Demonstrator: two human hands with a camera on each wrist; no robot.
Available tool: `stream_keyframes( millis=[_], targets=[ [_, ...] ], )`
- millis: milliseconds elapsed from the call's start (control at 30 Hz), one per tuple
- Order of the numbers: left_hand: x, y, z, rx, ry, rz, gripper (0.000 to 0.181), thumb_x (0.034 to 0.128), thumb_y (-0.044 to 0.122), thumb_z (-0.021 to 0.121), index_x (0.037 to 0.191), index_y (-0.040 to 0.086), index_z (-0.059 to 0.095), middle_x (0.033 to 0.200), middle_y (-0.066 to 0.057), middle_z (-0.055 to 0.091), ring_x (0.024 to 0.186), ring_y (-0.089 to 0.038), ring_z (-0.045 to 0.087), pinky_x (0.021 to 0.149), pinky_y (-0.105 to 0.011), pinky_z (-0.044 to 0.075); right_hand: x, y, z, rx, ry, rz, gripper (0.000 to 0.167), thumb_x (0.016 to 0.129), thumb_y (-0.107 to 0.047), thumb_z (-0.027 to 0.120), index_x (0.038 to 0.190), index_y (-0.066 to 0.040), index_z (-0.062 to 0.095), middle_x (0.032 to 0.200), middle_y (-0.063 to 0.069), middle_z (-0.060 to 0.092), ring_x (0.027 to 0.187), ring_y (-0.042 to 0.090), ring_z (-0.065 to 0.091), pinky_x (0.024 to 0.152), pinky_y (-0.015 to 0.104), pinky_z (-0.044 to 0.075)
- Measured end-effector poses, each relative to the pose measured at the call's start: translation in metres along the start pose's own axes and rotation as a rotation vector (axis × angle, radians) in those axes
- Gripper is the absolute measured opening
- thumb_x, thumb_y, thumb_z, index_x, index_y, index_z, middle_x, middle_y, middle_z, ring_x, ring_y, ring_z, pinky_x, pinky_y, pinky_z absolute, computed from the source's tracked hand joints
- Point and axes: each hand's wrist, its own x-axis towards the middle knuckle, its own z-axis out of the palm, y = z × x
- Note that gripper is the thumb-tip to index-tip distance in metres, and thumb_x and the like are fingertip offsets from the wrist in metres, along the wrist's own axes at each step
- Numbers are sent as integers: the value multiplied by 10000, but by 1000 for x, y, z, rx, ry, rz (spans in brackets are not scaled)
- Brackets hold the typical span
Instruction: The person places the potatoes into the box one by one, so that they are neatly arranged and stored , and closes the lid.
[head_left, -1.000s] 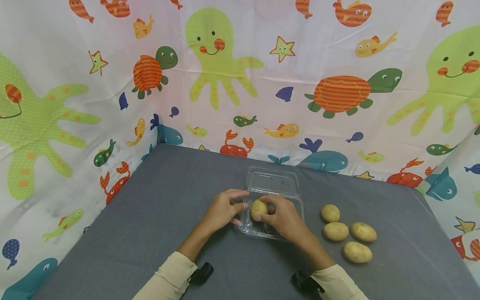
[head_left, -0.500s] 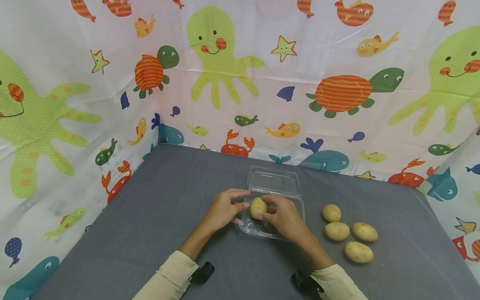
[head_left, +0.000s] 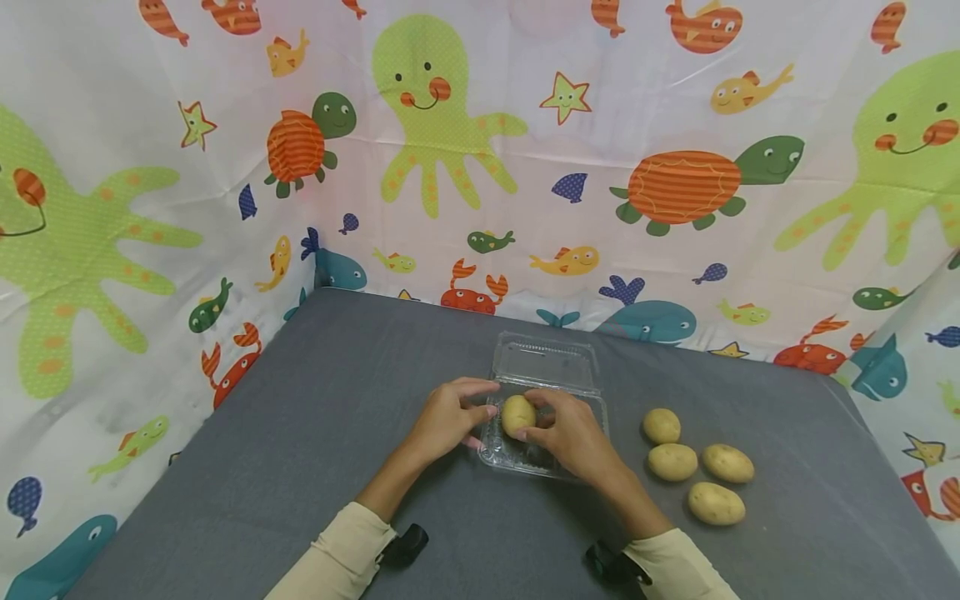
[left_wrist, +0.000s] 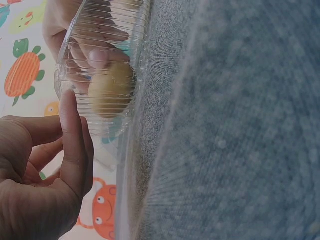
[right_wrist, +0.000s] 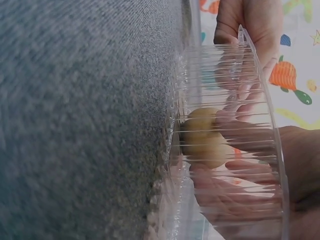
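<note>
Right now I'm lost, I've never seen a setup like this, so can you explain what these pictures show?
There's no machine: these are a person's bare left hand and right hand. The wide view comes from a camera worn on the head. The close, sideways views come from the left wrist camera and right wrist camera.

On the grey surface sits a clear plastic container with its lid open. Four potatoes lie to its right. The right fingers hold one potato inside the container; the left fingers are at its left edge. Behind hangs a sheet printed with sea animals.
</note>
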Motion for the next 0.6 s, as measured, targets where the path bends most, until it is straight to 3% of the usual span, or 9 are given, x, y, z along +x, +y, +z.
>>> stream_keyframes(
  millis=[167,600],
  targets=[
    [0,0,0,-3,-1,-3,376,992,61,740,1367,49,717,1430,-114,628,774,-178,727,552,-375,668,-2,-1,-2,17,0,26,571,845,-107,910,1372,-75,693,1282,160,712,937,228,782,704,304,650],
    [-1,1,-1,8,3,-4,370,997,70,739,1367,66,720,1437,-109,626,783,-178,727,550,-367,667,-13,2,-15,26,6,1,577,893,-213,882,1415,-98,662,1302,188,709,998,283,776,766,371,672]
  ],
)
